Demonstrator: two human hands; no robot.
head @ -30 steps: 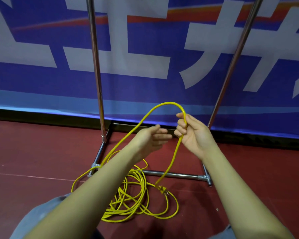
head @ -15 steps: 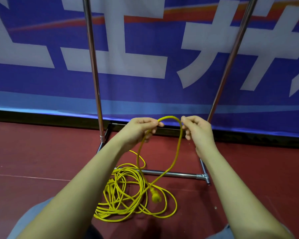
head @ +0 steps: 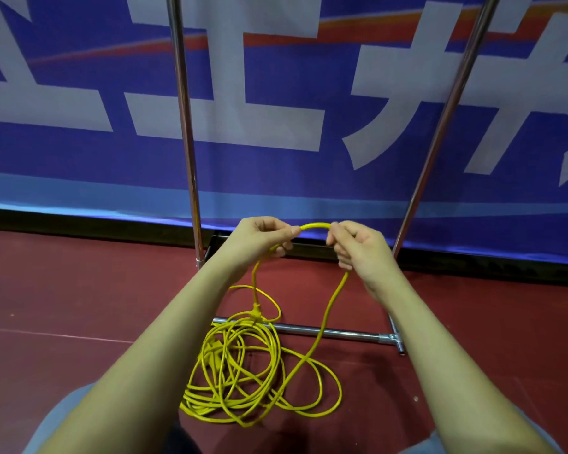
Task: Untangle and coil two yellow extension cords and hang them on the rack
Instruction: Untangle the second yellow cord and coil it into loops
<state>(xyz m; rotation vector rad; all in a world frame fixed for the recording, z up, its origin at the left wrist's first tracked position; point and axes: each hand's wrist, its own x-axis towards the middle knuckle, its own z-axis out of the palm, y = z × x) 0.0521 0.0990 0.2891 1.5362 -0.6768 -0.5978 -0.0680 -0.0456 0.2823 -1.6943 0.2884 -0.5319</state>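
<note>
A tangled heap of yellow extension cord (head: 243,381) lies on the red floor in front of the metal rack (head: 309,330). One strand rises from the heap into a small arch (head: 313,226) held between both hands. My left hand (head: 259,237) pinches the arch's left end; a short length with a yellow plug (head: 255,311) hangs below it. My right hand (head: 358,247) grips the arch's right end, and the cord runs down from it to the heap.
The rack's two chrome uprights (head: 186,126) (head: 446,116) rise on either side of my hands, joined by a low crossbar near the floor. A blue banner with white characters (head: 276,93) stands right behind the rack. My knees show at the bottom edge.
The arch of cord between my hands has shrunk from a tall loop to a short span. The plug end has risen off the heap and hangs below my left hand.
</note>
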